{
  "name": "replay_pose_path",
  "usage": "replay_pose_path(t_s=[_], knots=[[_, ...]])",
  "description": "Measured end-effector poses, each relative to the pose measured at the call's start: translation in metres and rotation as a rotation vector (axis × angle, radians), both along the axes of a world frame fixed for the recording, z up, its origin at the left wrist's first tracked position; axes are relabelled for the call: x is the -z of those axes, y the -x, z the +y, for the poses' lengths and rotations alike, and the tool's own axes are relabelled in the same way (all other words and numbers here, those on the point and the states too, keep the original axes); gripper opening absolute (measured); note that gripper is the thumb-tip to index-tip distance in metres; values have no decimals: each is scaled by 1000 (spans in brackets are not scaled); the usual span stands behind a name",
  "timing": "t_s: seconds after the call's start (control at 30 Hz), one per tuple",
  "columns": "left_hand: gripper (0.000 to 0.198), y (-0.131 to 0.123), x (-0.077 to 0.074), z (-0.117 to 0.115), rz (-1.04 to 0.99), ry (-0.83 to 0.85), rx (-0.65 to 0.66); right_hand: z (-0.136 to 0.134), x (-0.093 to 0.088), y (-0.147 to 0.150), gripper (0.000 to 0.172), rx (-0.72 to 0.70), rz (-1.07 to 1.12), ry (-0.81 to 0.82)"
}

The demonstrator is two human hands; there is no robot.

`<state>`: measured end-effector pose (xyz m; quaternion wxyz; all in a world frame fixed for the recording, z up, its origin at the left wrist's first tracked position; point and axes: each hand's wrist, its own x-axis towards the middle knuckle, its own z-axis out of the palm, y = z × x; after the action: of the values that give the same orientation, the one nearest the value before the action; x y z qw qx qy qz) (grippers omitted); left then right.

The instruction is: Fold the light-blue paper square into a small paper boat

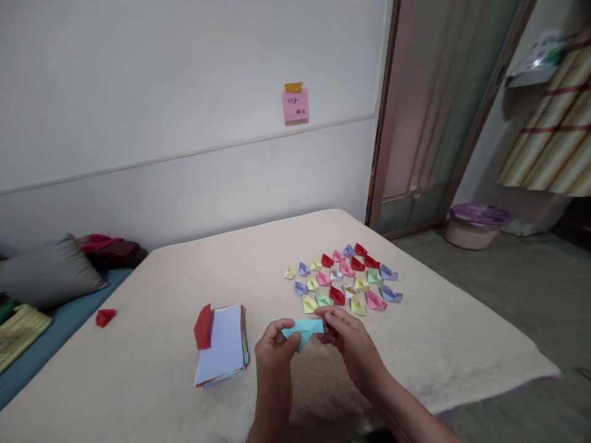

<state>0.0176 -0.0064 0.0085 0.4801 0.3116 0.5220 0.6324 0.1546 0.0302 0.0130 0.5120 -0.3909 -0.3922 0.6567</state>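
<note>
I have the folded blue paper held out in front of me at about 12 o'clock from my wrists, pinched between my left hand and my right hand; the 2 hands stand apart, each clamped on 1 end, with a pointed flap hanging below the fold. It should weigh almost nothing and feel thin and springy; it looks easy to crease or crumple, so I judge the flat ends safest to pinch, not the loose point. The paper stack sits just beside my left hand at 10 o'clock, with a folded red sheet lying along its left side. The little paper boats are bunched at about 1 o'clock, near my right fingertips but not touching them; I judge them light enough to be nudged out of line by a careless elbow. A stretch of cream quilted cover surrounds all this; its edge drops away at 3 o'clock towards the concrete floor, and a red paper scrap lies near its other edge at 9 o'clock.
</note>
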Motion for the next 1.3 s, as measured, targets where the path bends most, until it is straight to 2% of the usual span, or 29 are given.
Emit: replay_pose_path(t_s=[0.13,0.27,0.4,0.7,1.03,1.17,1.3], knots=[[18,-3,-2,-1,105,-75,8,-3,-5,2,32,-54,-67,-12],[12,-8,-3,-4,274,-200,3,-3,-5,5,29,-95,-140,-49],[10,-7,-2,-4,338,-219,-49,-2,-4,5,23,-76,-174,-82],[17,2,-1,3,167,-118,-71,1,-2,0,24,-130,-238,-169],[21,-2,-4,-2,208,-39,-87,-2,-5,3,21,-148,-286,-215],[23,-2,1,0,172,3,-90,-3,-8,2,21,-170,-291,-230],[24,0,7,3,51,16,-98,-2,-11,-2,16,-102,-191,-219]])
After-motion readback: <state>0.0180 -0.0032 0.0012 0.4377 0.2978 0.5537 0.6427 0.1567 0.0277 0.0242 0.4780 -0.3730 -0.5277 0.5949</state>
